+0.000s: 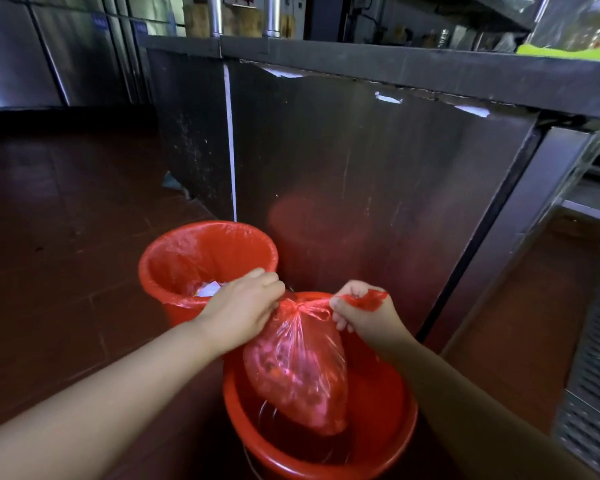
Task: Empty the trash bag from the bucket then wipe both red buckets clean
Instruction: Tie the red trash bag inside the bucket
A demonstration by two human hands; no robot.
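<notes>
Two hands knot one bag; two buckets.

A stainless-steel counter unit fills the centre, its dull side panel scuffed and marked with torn white tape remnants near the upper edge. A thin white vertical strip runs down the seam between two panels. The floor consists of dark reddish-brown tiles. At upper left stand tall metal cabinet doors bearing small blue labels. A bright yellow-green item, possibly a cloth or board, lies on the counter top at upper right. A metal grille occupies the lower right edge, beside a lower shelf area.
</notes>
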